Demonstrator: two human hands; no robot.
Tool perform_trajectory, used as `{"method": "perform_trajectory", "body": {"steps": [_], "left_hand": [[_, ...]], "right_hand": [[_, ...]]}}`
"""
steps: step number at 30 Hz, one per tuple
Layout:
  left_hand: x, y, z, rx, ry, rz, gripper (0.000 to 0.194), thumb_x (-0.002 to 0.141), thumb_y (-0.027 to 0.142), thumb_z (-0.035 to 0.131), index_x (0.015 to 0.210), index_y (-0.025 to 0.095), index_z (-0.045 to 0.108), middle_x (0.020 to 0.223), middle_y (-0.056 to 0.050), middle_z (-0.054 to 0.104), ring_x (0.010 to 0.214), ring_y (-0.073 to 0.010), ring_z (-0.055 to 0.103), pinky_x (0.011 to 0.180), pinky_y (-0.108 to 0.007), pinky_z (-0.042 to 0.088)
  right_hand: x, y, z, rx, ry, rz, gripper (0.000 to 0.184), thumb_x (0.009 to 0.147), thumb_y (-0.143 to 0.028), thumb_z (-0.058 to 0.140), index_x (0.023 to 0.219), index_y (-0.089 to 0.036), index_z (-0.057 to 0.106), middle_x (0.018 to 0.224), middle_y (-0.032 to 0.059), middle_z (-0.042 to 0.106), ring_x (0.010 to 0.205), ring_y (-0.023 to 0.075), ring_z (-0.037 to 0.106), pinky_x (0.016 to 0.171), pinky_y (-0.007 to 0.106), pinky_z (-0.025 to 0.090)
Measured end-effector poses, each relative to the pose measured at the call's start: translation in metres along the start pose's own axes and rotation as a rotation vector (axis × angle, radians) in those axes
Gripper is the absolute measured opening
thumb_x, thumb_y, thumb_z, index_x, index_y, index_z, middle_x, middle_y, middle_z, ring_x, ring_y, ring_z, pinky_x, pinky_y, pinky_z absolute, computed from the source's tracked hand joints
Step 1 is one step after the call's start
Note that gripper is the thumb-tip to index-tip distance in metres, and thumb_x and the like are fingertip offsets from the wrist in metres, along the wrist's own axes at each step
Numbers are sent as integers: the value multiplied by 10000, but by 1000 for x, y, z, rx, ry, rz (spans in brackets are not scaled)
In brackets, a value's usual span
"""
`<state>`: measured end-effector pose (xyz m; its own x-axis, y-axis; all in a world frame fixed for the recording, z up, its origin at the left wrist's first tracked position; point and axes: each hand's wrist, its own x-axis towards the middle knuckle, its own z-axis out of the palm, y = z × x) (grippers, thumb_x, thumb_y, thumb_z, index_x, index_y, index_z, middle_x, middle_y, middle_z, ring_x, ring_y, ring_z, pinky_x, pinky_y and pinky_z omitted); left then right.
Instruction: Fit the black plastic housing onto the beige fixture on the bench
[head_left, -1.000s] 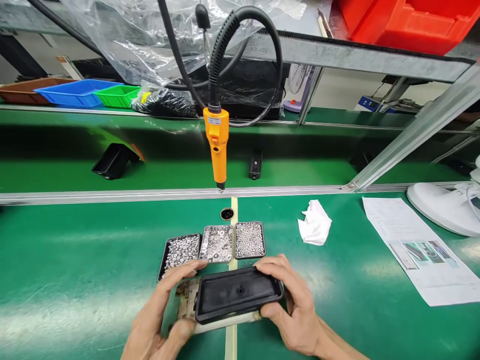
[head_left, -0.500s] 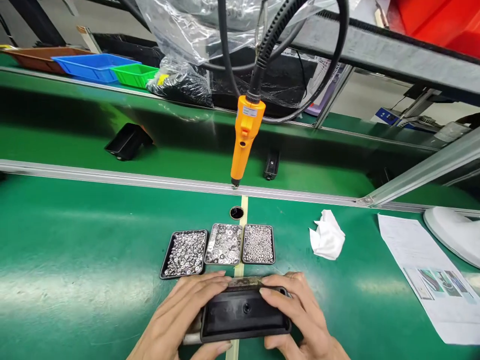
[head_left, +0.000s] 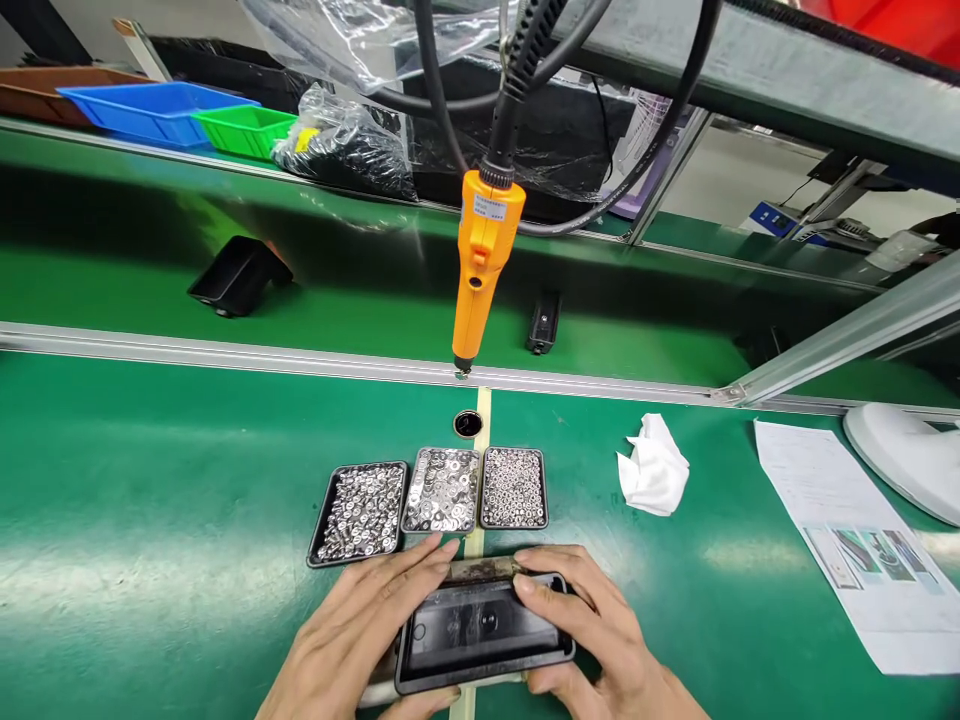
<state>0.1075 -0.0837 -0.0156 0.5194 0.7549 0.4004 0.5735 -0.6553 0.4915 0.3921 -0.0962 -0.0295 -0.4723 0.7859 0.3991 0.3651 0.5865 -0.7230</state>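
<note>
Right now both hands clasp a black rectangular plastic housing [head_left: 484, 630] at the bottom centre of the frame, where it sits on a worn, pale fixture block [head_left: 480, 569] whose far edge shows just behind it. The left hand [head_left: 360, 640] lies flat along the housing's left end, fingers stretched toward the far edge and thumb tucked under the near rim; the right hand [head_left: 592, 640] curls over the right end, fingers on top and thumb at the near side. By the look of it, the step in hand is seating the part squarely on its fixture. Just beyond, three small trays of silvery fasteners [head_left: 439, 490] stand side by side on the green bench mat [head_left: 150, 500], and an orange electric screwdriver [head_left: 480, 270] hangs over them at centre frame. A likely next move calls for one hand steadying the housing while the other is freed for a fastener or the driver.
</note>
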Motion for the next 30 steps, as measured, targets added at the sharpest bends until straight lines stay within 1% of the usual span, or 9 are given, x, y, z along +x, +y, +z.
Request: {"method": "perform_trajectory", "body": {"steps": [7,13,16,20,22,24,26,28,30], "left_hand": [[2,-4,2,46,7,77,537,1045,362,543,1499,108,407,1473,-151,539,1387,-285,487,1115,-420,425],[1,-3,3,30,2,67,549,1078,411,398,1545,126,350,1497,-129,516,1388,-279,474,1076,-407,438],[-2,-4,5,-61,14,-4,637,1072,568,290,1583,186,303,1481,-114,539,1333,-291,533,1062,-421,464],[-6,-9,4,-397,94,-178,791,978,752,79,1576,274,278,1407,-106,611,1221,-312,634,949,-446,566],[-5,-8,-1,-431,151,-311,597,1050,638,180,1506,300,367,1354,-83,649,1209,-279,641,924,-410,582],[0,-3,-8,-319,174,-362,323,1081,430,419,1363,303,511,1298,-54,661,1208,-254,619,960,-387,544],[9,6,-12,-200,118,-252,177,1031,257,566,1198,294,614,1211,-34,659,1166,-244,590,959,-382,497],[20,16,-13,-165,11,-102,160,1024,164,556,1098,273,647,1111,-35,653,1090,-240,562,911,-386,466],[30,23,-9,-161,-85,-51,211,1033,106,508,1079,260,645,1049,-36,643,1023,-232,534,859,-380,444]], "right_hand": [[1,-1,-4,44,2,-36,480,1083,-358,502,1531,-212,408,1438,159,473,1319,313,488,1044,533,498],[6,-2,-2,-27,28,-54,493,1063,-363,546,1515,-196,440,1418,171,501,1302,328,501,1033,549,483],[13,-7,2,51,105,-44,463,1046,-381,585,1471,-217,504,1320,148,575,1211,312,560,976,527,502],[18,-13,7,219,194,24,421,1022,-443,618,1406,-277,570,1241,105,630,1101,282,612,920,473,525],[18,-15,5,271,297,104,409,1006,-477,636,1371,-296,603,1241,87,641,1107,265,613,921,416,538],[16,-13,0,282,443,206,366,1002,-472,646,1332,-315,640,1249,63,650,1142,242,607,936,342,544],[14,-8,-6,287,568,293,342,1009,-451,638,1326,-325,652,1243,45,662,1125,216,623,917,276,553],[13,-2,-11,310,615,349,356,1011,-438,633,1348,-322,643,1226,40,675,1060,197,654,873,239,568],[13,2,-13,347,609,380,376,1007,-423,641,1367,-316,632,1217,38,686,1020,187,672,851,221,578]]}}
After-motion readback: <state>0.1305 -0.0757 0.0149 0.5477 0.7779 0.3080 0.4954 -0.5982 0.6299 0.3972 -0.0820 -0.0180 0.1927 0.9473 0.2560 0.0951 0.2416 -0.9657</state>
